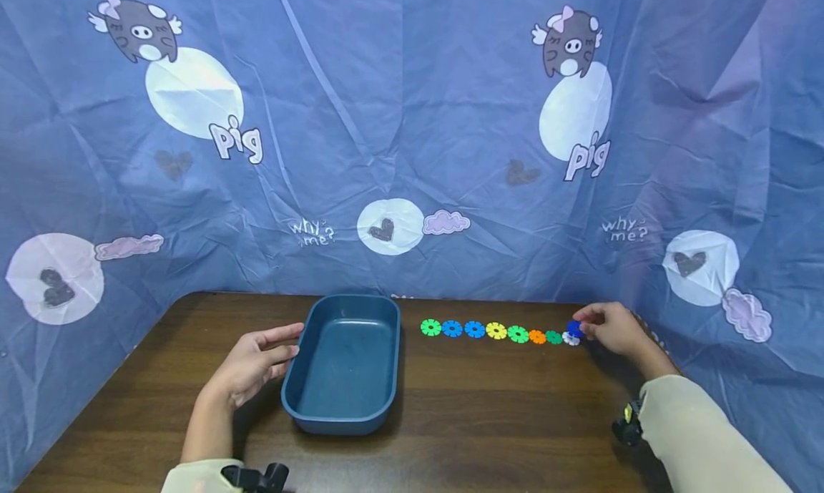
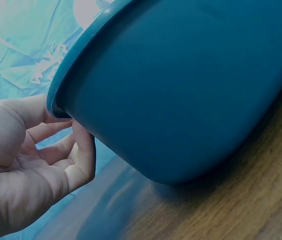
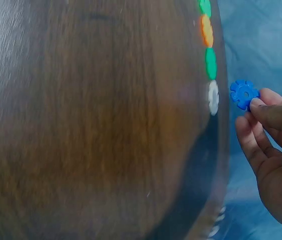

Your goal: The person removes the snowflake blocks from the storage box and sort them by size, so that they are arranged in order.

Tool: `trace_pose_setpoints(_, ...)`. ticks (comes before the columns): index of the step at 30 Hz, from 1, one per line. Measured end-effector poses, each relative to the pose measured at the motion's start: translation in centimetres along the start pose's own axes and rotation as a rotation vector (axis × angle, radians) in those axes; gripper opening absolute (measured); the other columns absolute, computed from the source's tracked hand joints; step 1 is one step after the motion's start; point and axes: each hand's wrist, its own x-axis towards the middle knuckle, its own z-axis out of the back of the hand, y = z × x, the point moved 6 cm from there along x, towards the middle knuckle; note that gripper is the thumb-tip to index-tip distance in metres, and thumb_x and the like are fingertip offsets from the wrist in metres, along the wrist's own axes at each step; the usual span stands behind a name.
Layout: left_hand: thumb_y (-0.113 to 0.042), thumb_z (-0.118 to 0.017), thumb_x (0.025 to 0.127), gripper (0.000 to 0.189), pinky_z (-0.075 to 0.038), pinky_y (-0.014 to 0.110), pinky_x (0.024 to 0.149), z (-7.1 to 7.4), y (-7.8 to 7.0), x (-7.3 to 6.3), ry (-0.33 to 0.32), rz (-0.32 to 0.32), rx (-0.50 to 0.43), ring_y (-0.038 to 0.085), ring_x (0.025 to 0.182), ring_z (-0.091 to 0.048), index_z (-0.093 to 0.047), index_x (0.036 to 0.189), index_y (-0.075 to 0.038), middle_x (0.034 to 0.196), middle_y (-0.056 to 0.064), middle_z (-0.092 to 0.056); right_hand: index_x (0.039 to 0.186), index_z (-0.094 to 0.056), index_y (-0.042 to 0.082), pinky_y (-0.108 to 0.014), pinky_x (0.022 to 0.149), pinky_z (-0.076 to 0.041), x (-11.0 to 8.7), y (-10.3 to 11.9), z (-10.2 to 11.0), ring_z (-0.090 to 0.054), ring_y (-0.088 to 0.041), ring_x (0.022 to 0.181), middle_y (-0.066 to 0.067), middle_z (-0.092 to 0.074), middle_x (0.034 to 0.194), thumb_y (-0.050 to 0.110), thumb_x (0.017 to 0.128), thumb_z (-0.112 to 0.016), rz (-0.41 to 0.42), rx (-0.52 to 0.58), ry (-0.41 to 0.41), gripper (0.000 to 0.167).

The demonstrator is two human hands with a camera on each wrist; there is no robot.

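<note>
My right hand [image 1: 611, 327] pinches a dark blue notched plastic disc [image 3: 244, 94] between thumb and fingers, held up off the table. In the head view it partly overlaps a white disc [image 1: 570, 338], the right end of a row of flat discs. From there leftward lie a dark green disc [image 1: 553, 338], an orange disc [image 1: 537, 337], a green one, a yellow disc [image 1: 496, 330], two blue ones and another green disc [image 1: 430, 327]. My left hand [image 1: 257, 360] touches the left side of a teal plastic bin [image 1: 340, 426], fingers at its rim and outer wall.
The bin stands on the brown wooden table [image 1: 489, 421], left of the row, and its inside shows no objects. Behind the table hangs a blue printed cloth [image 1: 450, 135], which also closes off both sides. The row lies near the table's far edge.
</note>
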Motion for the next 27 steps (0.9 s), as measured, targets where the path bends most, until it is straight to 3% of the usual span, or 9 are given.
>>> trace_pose_setpoints(6, -0.003, -0.062, 0.099, 0.058, -0.06, 0.035, 0.089, 0.0, -0.1, 0.0, 0.009, -0.004, -0.012, 0.016, 0.104, -0.069, -0.04, 0.151, 0.01, 0.153, 0.029, -0.043, 0.105, -0.068, -0.015, -0.026, 0.059, -0.056, -1.0, -2.2, 0.3, -0.068, -0.02, 0.07, -0.018, -0.073, 0.086, -0.008, 0.092, -0.063, -0.085, 0.074, -0.053, 0.015)
trace_pose_setpoints(11, -0.002, -0.062, 0.099, 0.057, -0.059, 0.035, 0.09, 0.1, -0.1, -0.1, 0.006, -0.006, -0.018, 0.015, 0.105, -0.068, -0.041, 0.151, 0.01, 0.152, 0.029, -0.044, 0.108, -0.065, -0.019, -0.025, 0.062, -0.058, -1.6, -3.6, -0.4, -0.066, -0.014, 0.072, -0.017, -0.072, 0.087, -0.01, 0.094, -0.06, -0.172, 0.163, -0.068, 0.018)
trace_pose_setpoints(27, -0.004, -0.063, 0.099, 0.057, -0.06, 0.034, 0.089, 0.0, -0.2, -0.2, -0.001, 0.006, -0.008, 0.016, 0.105, -0.068, -0.042, 0.151, 0.008, 0.154, 0.029, -0.042, 0.113, -0.06, -0.025, -0.019, 0.065, -0.058, -2.2, -5.1, -0.5, -0.064, -0.004, 0.072, -0.013, -0.073, 0.088, -0.009, 0.095, -0.06, -0.239, 0.271, -0.1, 0.024)
